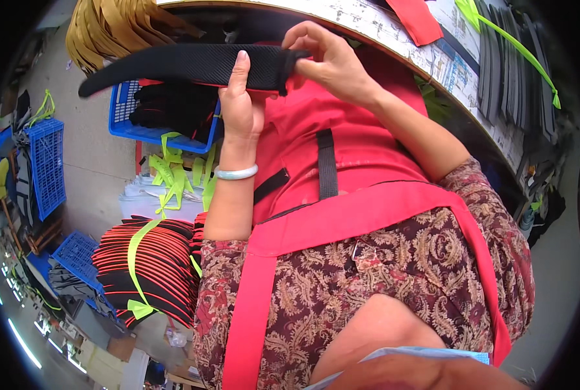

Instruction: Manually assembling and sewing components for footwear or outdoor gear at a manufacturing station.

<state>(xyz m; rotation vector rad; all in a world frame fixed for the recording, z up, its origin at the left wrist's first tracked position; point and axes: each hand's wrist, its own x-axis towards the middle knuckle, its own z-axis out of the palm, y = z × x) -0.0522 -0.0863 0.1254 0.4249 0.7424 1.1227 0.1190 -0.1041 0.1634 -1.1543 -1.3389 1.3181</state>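
Note:
A long, curved black padded strap piece (173,63) with a mesh-textured face and a reddish underside lies across my hands, its rounded end reaching out to the left. My left hand (243,110) grips it from below near its right-hand part, thumb pressed on top. At the squared right end, my right hand (332,62) pinches the edge between thumb and fingers, where the black fabric looks bunched. Just what those fingertips hold there is partly hidden. Behind the hands is the red apron (368,146) I wear.
A blue crate (117,114) holding black pieces sits beyond my left forearm. Below it is a bundle of black-and-red curved pieces (117,260) tied with a yellow-green strip. Along the upper right runs a white worktable (377,29) with stacked dark strips (507,71). Brown straps (121,29) hang at upper left.

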